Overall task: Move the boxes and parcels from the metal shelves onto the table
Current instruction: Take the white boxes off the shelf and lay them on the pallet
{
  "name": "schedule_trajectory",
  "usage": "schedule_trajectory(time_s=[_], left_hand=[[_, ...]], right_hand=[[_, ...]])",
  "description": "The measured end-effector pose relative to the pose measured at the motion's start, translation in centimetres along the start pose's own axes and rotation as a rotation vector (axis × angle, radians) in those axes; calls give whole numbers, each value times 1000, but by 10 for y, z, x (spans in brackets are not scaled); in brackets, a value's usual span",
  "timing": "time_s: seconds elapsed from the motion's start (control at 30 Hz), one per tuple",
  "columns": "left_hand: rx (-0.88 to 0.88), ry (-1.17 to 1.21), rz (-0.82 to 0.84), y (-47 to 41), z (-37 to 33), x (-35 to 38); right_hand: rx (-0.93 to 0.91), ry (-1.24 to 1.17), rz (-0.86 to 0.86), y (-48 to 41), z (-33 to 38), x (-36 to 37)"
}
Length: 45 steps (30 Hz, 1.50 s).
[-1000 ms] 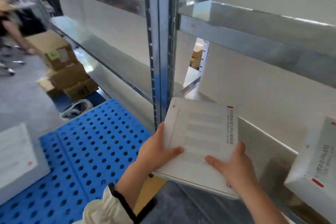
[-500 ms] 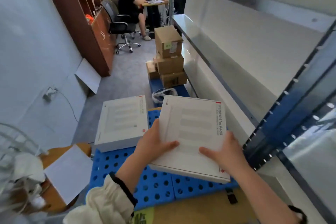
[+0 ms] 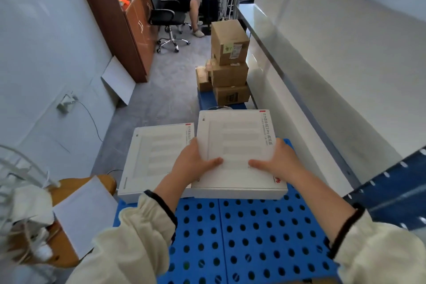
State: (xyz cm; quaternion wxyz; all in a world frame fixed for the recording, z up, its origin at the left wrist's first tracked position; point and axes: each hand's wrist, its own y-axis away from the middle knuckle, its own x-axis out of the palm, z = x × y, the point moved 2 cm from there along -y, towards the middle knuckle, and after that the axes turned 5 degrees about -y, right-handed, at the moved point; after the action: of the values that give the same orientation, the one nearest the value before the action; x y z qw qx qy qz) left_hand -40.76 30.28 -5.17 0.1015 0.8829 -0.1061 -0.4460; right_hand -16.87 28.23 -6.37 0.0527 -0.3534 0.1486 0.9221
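Swung clear of the grey metal shelves (image 3: 322, 57) since a second ago, the flat white cardboard box with grey print and red marks along its right edge (image 3: 237, 143) is now over the blue perforated plastic table (image 3: 253, 237). Those shelves run along the table's right side, and a stack of brown cardboard cartons (image 3: 230, 64) stands beyond its far end. On the table's far left part lies a second flat white cardboard box (image 3: 154, 159) of the same make, already set down.

The carried box is over the table's far right part, its long axis pointing away from the person. Its left edge overlaps the resting box in this view. Whether its underside already touches the table cannot be told.

Both grips clamp the near short edge, the left grip (image 3: 191, 163) at the near left corner and the right grip (image 3: 280, 163) at the near right corner. Thumbs lie on top and the fingers are hidden beneath. The box lies straight ahead of both, neither nearer.

The set-down likely needs a small shift toward the table's right side so the two boxes sit side by side. The box looks rigid, light and free of dents.
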Motion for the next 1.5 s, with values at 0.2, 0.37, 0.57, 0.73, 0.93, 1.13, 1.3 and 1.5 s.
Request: schedule_trajectory(time_s=[0.2,0.37,0.57,0.73,0.93,1.13,1.3,1.5], left_hand=[[-69,-85,8,-22,7,7],[-128,-129,32,-32,21,18],[-144,-182,0,-43,34,28],[-147,-283,2,-50,37,33],[-142,-348,7,-55,40,38],[-158,-403,8,-60,42,43],[-177,-423,-14,-62,43,47],[-177,-422,-28,-61,42,48]], right_hand=[[-50,-21,115,-32,-1,4],[-86,-42,173,-47,-12,18],[-70,-52,191,-68,-31,36],[-63,-30,199,-77,-38,44],[-63,-28,199,-83,-46,51],[-68,-9,183,-87,-52,57],[-75,-14,165,-90,-50,58],[-63,10,153,-89,-49,59]])
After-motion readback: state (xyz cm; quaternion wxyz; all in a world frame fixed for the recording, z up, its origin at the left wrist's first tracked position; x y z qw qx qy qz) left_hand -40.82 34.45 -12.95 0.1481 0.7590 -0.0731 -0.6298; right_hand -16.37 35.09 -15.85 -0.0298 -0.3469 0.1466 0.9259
